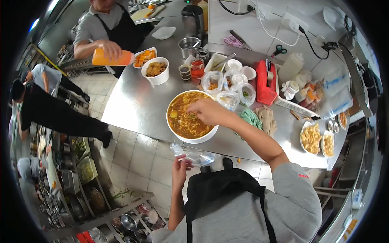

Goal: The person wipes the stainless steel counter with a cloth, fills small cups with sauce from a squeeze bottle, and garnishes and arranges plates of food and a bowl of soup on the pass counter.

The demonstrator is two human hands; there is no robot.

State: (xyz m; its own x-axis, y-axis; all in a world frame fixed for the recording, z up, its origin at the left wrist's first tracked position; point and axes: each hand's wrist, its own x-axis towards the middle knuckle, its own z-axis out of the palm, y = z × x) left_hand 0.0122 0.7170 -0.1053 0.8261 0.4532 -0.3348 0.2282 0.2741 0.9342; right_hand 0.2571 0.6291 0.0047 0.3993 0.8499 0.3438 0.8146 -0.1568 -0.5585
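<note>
A large white bowl [192,140] of brown soup with noodles [182,117] stands at the front edge of the steel table. Over it my right hand [207,112] points downward, fingers drawn together at the noodles; what they pinch, if anything, is hidden. Below the table edge, my left hand [180,168] grips a clear plastic bag [198,157]. Just behind the bowl are tied plastic bags of toppings [212,83]. A green cloth [250,119] and a beige cloth [266,119] lie to the right, under my right forearm.
Across the table a co-worker holds an orange squeeze bottle [111,57] near a white tub of food [155,72]. A red tape dispenser [266,86] and a white basket [298,106] stand right. Fried snacks [311,138] sit at the right end. Another person [56,113] works left.
</note>
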